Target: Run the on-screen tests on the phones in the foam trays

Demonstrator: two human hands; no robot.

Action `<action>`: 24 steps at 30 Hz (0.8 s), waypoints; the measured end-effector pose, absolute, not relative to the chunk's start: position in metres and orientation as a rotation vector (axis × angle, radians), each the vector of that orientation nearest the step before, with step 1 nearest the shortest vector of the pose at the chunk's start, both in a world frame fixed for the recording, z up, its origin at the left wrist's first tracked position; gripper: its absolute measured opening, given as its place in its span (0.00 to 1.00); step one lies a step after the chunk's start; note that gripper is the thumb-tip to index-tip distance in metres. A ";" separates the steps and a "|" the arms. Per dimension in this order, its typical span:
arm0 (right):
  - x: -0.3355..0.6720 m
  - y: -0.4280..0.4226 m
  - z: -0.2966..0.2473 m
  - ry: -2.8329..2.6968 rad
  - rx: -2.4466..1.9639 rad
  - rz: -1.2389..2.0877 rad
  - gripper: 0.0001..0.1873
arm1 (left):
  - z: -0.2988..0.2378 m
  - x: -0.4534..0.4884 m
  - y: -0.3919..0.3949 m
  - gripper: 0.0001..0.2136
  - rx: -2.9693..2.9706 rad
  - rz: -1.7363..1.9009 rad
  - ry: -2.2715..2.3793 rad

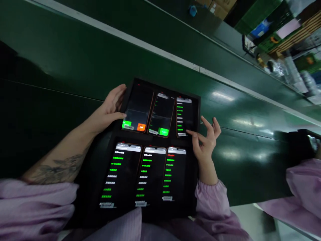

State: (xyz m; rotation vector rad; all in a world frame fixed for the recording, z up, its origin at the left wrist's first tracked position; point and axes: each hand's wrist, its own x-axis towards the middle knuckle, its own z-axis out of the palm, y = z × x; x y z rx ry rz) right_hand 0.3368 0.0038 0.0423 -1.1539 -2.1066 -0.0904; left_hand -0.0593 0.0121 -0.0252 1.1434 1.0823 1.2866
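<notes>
A black tray (155, 140) holds several smartphones in two rows, their screens lit. My left hand (112, 105) grips the tray's far left side, thumb over the rim beside the top-left phone (137, 112), which shows a green and an orange button. The top-middle phone (162, 115) has a green button at its bottom. My right hand (205, 139) has its fingers spread, and the index fingertip is at the lower part of the top-right phone (184, 115). Lists of green and white text fill the near-row phones, such as the bottom-left phone (122, 174); the bottom-right phone (174, 172) has a red top line.
The tray is over a dark green worktop (75, 60) crossed by a pale strip (140, 42). Crates (260, 20), plastic-wrapped items (278, 68) and cardboard boxes (220, 8) stand at the far right. Another person's pink sleeve (301, 187) is at the right edge.
</notes>
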 end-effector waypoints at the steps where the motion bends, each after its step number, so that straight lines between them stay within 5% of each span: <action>1: 0.335 0.002 0.040 -2.108 -1.158 -0.085 0.17 | -0.026 -0.060 0.014 0.48 1.125 1.300 1.090; 8: 0.331 0.003 0.043 -2.119 -1.200 -0.072 0.18 | -0.023 -0.051 0.010 0.48 1.070 1.382 1.128; 18: 0.332 -0.128 0.067 -2.286 -1.173 0.218 0.15 | 0.004 -0.010 -0.162 0.34 0.855 1.321 1.404; 24: 0.304 -0.135 0.062 -2.529 -1.032 0.403 0.14 | 0.002 -0.002 -0.161 0.43 0.910 1.246 1.304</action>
